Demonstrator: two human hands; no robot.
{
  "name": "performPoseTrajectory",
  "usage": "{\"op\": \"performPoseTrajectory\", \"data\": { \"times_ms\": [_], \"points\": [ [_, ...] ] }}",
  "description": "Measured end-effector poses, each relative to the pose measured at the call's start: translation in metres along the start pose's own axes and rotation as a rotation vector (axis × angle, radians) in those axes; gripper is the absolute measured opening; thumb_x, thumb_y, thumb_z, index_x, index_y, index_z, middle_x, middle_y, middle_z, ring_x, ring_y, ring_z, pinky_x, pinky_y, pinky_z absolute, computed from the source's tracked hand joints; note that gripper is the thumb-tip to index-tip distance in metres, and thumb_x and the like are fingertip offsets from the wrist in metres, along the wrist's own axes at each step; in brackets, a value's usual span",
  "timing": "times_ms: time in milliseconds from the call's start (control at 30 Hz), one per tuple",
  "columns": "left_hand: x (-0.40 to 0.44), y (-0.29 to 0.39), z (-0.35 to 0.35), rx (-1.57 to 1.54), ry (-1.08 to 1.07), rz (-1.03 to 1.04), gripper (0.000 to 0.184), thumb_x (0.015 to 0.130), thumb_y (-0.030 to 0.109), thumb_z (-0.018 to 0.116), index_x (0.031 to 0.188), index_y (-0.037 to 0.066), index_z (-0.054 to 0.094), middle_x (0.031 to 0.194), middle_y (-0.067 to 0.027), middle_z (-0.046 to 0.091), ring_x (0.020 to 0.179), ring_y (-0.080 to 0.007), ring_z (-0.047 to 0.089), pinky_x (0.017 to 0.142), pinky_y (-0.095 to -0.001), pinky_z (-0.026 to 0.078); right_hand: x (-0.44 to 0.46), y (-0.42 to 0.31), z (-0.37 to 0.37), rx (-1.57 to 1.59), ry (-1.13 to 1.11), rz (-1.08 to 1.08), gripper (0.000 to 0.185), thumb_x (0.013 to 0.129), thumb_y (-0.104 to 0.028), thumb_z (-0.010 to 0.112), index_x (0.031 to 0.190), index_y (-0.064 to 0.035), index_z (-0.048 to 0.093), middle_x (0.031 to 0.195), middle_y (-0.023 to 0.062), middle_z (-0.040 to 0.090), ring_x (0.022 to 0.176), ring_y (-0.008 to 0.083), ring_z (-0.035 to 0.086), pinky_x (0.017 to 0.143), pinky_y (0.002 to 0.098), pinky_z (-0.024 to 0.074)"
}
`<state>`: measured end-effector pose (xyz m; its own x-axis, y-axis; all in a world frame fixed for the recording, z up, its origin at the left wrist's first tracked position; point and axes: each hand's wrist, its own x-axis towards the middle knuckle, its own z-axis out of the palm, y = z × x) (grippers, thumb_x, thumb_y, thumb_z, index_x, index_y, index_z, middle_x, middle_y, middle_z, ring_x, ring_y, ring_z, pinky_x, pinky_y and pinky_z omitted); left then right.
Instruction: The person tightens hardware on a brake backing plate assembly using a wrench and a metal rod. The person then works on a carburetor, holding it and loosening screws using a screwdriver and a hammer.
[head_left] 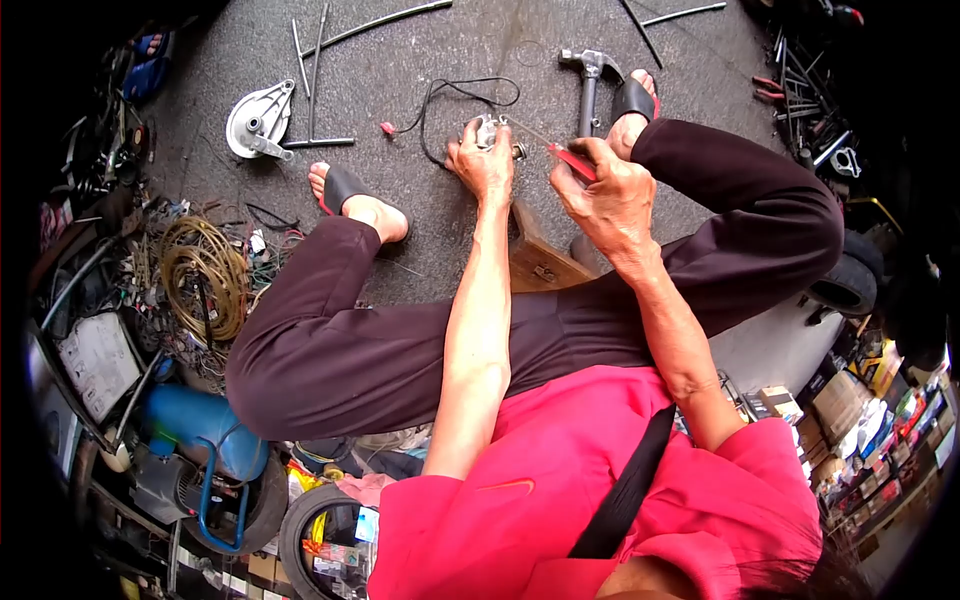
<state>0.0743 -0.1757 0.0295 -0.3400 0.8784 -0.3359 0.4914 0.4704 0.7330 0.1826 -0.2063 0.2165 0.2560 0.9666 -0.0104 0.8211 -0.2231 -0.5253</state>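
My left hand (484, 168) is closed round a small silver metal part (487, 132) above the dark floor. A thin black cable (428, 110) with a pinkish-red end curls on the floor beside it; whether it joins the part I cannot tell. In my right hand (612, 200) is a screwdriver with a red handle (574, 162), its thin shaft pointing left toward the metal part. The tip lies close to the part, but contact is unclear. My left fingers partly cover the part.
A claw hammer (588, 95) lies beyond my right hand. To the left are a silver brake plate (256, 122) and metal rods (315, 90). A wooden block (545, 262) stands between my legs. Coiled tubing (203, 280), a blue tank (205, 430) and scattered tools (798, 100) surround me.
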Motion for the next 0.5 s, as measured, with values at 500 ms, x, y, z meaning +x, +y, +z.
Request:
{"op": "performPoseTrajectory", "data": {
  "times_ms": [500],
  "points": [
    [0.013, -0.016, 0.01, -0.12, 0.018, -0.011, 0.036, 0.07, 0.027, 0.072, 0.1, 0.008, 0.068, 0.091, -0.0206, 0.06, 0.091, -0.0354, 0.055, 0.083, -0.0447, 0.042, -0.001, 0.002, 0.008, 0.008, -0.015, -0.038, 0.021, 0.073, -0.023, 0.067, 0.079, -0.0042, 0.06, 0.057, 0.0125, 0.06, 0.052, 0.0278, 0.062, 0.048, 0.0382, 0.0465]
  ]
}}
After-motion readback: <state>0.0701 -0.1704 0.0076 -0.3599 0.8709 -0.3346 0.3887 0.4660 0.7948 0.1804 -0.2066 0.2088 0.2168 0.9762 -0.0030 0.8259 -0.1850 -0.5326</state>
